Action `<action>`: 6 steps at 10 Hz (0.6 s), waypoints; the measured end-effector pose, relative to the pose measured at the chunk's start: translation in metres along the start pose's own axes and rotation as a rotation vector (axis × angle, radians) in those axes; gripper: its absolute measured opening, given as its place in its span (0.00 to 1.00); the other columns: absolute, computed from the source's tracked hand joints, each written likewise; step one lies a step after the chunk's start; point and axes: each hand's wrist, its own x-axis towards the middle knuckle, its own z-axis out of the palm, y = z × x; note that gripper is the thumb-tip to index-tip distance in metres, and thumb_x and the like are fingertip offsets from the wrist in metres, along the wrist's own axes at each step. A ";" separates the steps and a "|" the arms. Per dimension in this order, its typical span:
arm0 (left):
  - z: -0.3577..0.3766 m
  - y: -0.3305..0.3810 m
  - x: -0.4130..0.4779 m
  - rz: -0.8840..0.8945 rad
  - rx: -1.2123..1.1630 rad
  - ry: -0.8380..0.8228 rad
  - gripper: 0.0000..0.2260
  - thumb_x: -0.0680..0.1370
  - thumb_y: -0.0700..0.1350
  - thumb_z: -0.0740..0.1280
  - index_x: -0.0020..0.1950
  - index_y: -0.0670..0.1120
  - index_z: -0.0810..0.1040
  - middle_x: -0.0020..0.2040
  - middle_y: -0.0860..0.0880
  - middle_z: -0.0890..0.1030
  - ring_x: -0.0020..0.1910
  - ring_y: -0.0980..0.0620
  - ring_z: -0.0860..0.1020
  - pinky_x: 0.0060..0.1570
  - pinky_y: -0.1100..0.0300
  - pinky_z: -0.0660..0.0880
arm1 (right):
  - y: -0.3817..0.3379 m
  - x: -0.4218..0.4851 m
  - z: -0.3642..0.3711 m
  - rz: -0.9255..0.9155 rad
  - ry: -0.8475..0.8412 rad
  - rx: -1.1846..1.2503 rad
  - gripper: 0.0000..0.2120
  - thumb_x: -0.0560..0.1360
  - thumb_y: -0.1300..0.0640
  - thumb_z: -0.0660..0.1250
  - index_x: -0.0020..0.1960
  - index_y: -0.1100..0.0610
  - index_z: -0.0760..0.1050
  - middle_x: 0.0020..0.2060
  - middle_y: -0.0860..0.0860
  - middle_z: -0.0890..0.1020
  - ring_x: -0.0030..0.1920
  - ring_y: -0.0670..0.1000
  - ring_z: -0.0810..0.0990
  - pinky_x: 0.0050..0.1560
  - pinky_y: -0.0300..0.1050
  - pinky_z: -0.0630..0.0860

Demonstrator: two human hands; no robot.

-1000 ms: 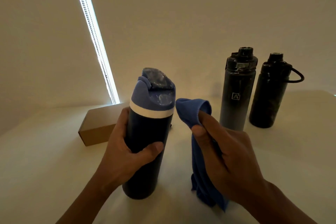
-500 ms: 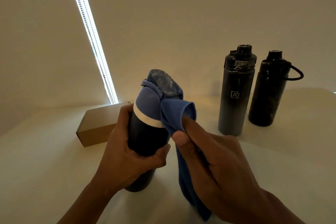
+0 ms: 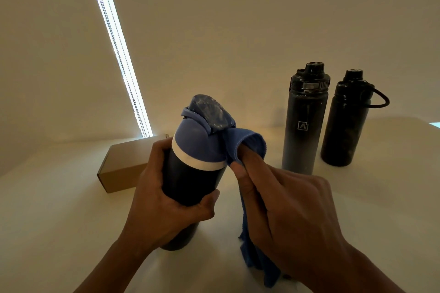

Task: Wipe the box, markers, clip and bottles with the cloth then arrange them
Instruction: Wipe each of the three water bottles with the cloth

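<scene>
1. Head view: the left hand [image 3: 166,200] wraps its fingers and thumb around the dark body of a navy metal bottle with a blue lid and white band [image 3: 197,169], held near the middle of the frame.
2. This bottle's long axis runs near upright, its top leaning slightly away and to the right; its base sits low by the pale tabletop [image 3: 59,221], though contact is unclear.
3. The right hand [image 3: 285,207] pinches a blue microfibre cloth [image 3: 245,143], pressing it against the lid's right side; the rest hangs down under the palm.
4. Behind the left hand lies a brown cardboard box [image 3: 123,166], closed, lengthwise to the back right.
5. Well to the right stand a grey-black metal bottle with a logo [image 3: 304,123] and a black bottle with a loop strap [image 3: 342,121], both upright and capped.
</scene>
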 end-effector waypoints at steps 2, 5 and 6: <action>0.002 0.002 -0.001 -0.007 0.016 0.006 0.38 0.59 0.66 0.76 0.64 0.80 0.61 0.60 0.78 0.72 0.60 0.72 0.75 0.49 0.77 0.75 | -0.003 -0.009 -0.004 -0.009 0.209 0.092 0.26 0.74 0.55 0.65 0.71 0.50 0.66 0.56 0.45 0.81 0.51 0.48 0.82 0.45 0.48 0.82; 0.001 0.007 -0.001 0.030 -0.027 0.036 0.37 0.59 0.61 0.75 0.63 0.82 0.63 0.58 0.80 0.73 0.57 0.77 0.74 0.49 0.83 0.69 | -0.001 0.004 0.004 -0.078 0.173 0.230 0.24 0.78 0.30 0.37 0.72 0.34 0.49 0.49 0.33 0.73 0.51 0.35 0.76 0.32 0.31 0.70; 0.001 0.006 -0.001 0.031 -0.041 0.033 0.37 0.60 0.60 0.75 0.63 0.81 0.63 0.59 0.79 0.74 0.58 0.76 0.75 0.49 0.83 0.69 | 0.001 -0.005 0.005 -0.106 0.302 0.438 0.14 0.84 0.40 0.40 0.67 0.25 0.53 0.49 0.23 0.74 0.45 0.13 0.62 0.40 0.23 0.74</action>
